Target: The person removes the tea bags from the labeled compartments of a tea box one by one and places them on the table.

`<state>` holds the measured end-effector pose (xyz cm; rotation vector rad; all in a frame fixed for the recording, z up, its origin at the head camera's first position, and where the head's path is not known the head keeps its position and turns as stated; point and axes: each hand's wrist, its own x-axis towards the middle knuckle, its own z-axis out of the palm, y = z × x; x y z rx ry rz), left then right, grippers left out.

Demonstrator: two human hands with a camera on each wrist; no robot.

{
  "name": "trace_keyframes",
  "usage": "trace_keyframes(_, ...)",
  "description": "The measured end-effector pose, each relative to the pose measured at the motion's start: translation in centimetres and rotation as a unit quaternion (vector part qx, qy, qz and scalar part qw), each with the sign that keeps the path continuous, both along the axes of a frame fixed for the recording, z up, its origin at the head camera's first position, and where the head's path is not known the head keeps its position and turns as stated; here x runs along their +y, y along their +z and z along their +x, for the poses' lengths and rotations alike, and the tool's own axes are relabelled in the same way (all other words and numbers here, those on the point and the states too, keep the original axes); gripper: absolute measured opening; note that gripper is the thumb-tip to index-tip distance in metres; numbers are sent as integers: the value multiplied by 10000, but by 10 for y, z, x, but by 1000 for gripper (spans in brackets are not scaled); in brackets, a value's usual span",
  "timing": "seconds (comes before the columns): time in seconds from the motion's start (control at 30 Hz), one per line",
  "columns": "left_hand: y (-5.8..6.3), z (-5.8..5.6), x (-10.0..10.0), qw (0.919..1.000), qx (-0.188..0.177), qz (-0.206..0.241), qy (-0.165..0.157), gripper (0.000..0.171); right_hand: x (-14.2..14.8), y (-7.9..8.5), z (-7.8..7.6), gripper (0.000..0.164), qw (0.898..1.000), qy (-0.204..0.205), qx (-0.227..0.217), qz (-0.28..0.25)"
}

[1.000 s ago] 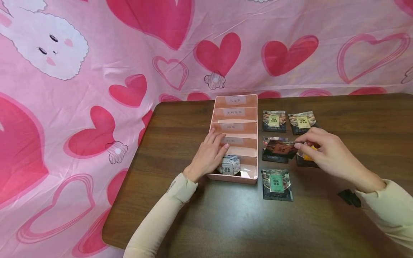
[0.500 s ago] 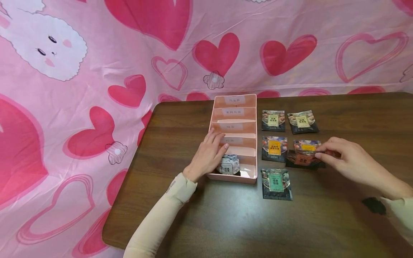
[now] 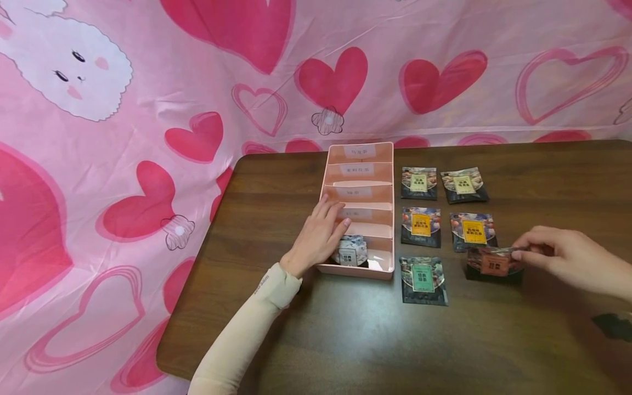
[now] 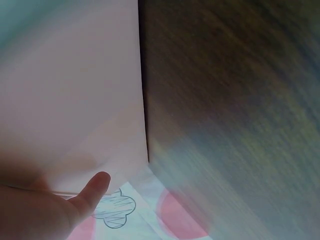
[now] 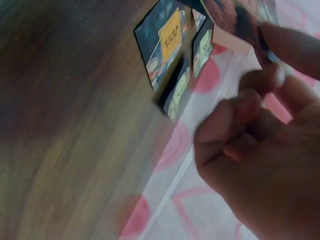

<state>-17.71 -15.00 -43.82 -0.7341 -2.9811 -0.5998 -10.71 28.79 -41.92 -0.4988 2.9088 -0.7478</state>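
Observation:
In the head view my right hand [image 3: 568, 255] pinches the near-right tea bag with a red label [image 3: 495, 265] by its right edge, tilted just above the table. The right wrist view shows the thumb and index fingertip on its dark wrapper [image 5: 235, 22]. My left hand [image 3: 318, 236] rests on the left rim of a long pink divided box [image 3: 393, 211], fingers fairly straight. A white-patterned tea bag [image 3: 351, 250] stands in the box's nearest compartment. One finger [image 4: 95, 189] shows beside the box wall [image 4: 90, 100] in the left wrist view.
Right of the box lie two tea bags with pale green labels [image 3: 418, 183], two with yellow labels [image 3: 421, 226], and one with a green label [image 3: 423, 280]. The brown table [image 3: 345, 340] meets a pink heart-print cloth [image 3: 276, 66] behind and at left.
My right hand has carried the red-labelled tea bag right and towards me, from over the yellow-labelled tea bags to in front of the right one. The left hand has stayed on the box.

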Motion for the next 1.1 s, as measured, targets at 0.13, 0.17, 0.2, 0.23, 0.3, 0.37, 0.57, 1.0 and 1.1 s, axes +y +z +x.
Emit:
trace_keyframes(0.13, 0, 0, 0, 10000, -39, -31, 18, 52, 3, -9, 2, 14, 9985, 283, -454, -94)
trace_keyframes(0.17, 1, 0, 1, 10000, -51, -35, 22, 52, 3, -10, 2, 15, 9977, 329, -585, -138)
trace_keyframes(0.2, 1, 0, 1, 10000, -52, -35, 21, 52, 2, -12, 3, 15, 9971, 363, -655, -164)
trace_keyframes(0.23, 1, -1, 1, 10000, -48, -36, 17, 52, 1, -13, 4, 14, 9965, 372, -735, -168)
trace_keyframes(0.3, 1, -1, 1, 10000, -35, -43, 10, 52, -2, -13, 4, 10, 9953, 377, -891, -100)
trace_keyframes(0.37, 1, 0, 1, 10000, -12, -48, -1, 51, -5, -13, 4, 7, 9946, 371, -963, 67)
trace_keyframes(0.57, 1, 0, 1, 10000, -51, -48, 21, 52, -8, -18, 1, 7, 9940, 480, -819, 540)
trace_keyframes(1.0, 1, 0, 0, 9999, -104, -12, 32, 51, -15, -30, -6, 15, 9904, 681, -744, 950)
trace_keyframes(1.1, 1, 0, 0, 9999, -116, -16, 37, 52, -16, -32, -6, 18, 9902, 687, -802, 912)
